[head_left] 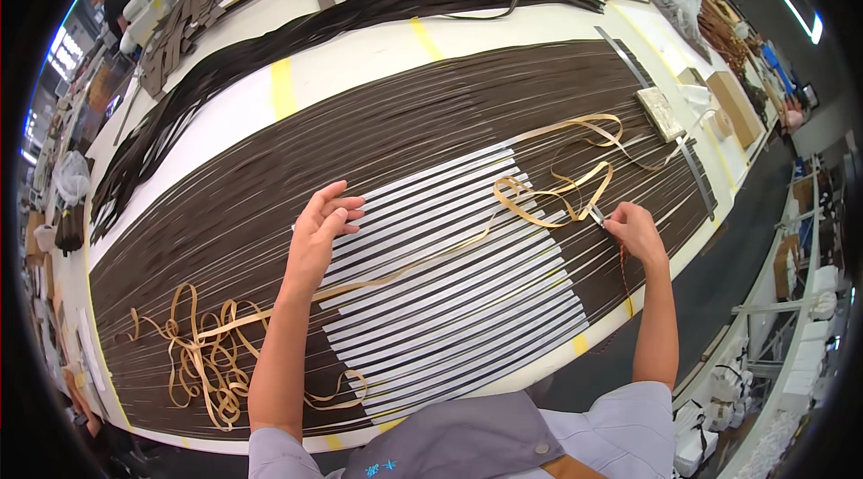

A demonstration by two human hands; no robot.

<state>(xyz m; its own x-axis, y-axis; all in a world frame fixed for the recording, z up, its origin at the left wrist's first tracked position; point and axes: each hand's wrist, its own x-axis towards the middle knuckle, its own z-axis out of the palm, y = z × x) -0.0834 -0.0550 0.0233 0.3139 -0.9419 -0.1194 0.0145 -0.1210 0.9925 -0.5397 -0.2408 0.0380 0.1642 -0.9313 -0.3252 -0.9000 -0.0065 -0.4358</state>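
Dark brown flat strips [270, 151] lie side by side across the table, and white bands [449, 263] cross them in the middle. Over these strips runs a long tan ribbon [404, 274], looped loosely near my right hand and heaped in a tangle [211, 358] at the left. My left hand [319, 227] hovers by the left edge of the white bands, fingers apart and holding nothing visible. At the right end of the bands my right hand [636, 232] pinches a thin silvery tool [597, 215] beside a ribbon loop. An orange cord [625, 277] hangs below that hand.
A pale rectangular block [661, 115] rests on the strips at far right, near metal bars [697, 178]. Beyond them stands a cardboard box [733, 109]. A bundle of dark strips [297, 39] lies along the far side. Shelving [782, 299] stands to the right.
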